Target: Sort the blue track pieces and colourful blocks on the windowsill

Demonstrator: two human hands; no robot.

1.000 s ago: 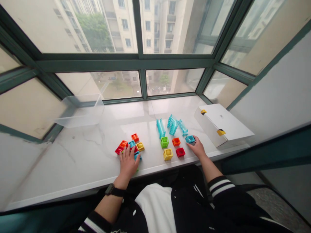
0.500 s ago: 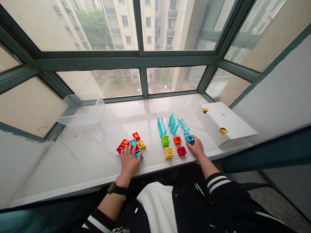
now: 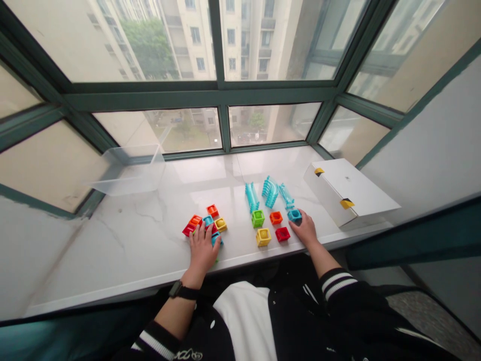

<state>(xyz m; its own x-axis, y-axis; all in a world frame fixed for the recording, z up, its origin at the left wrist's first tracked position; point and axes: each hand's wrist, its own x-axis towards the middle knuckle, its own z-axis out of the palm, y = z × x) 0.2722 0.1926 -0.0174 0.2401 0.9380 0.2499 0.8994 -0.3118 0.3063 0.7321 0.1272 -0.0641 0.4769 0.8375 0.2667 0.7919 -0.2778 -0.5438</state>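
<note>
My left hand (image 3: 203,249) lies over a cluster of small toy blocks, fingers spread and partly covering them. Around its fingertips show an orange block (image 3: 212,210), a yellow block (image 3: 221,224), a blue block (image 3: 216,238) and a red-orange slatted piece (image 3: 193,225). My right hand (image 3: 305,229) has its thumb and fingers around a blue cube block (image 3: 294,215) resting on the sill. Beside that cube sit an orange block (image 3: 276,217), a red block (image 3: 282,234), a green block (image 3: 257,218) and a yellow block (image 3: 263,237).
Behind the blocks stand clear-blue track pieces: a straight one (image 3: 251,197), a curved one (image 3: 269,191) and a slim one (image 3: 286,196). A white box (image 3: 353,190) is at the right, a transparent bin (image 3: 128,185) at the left. Windows border the white sill (image 3: 150,250).
The whole view has shifted slightly to the right. Both hands keep about the same places against the blocks, and no block has visibly moved.
</note>
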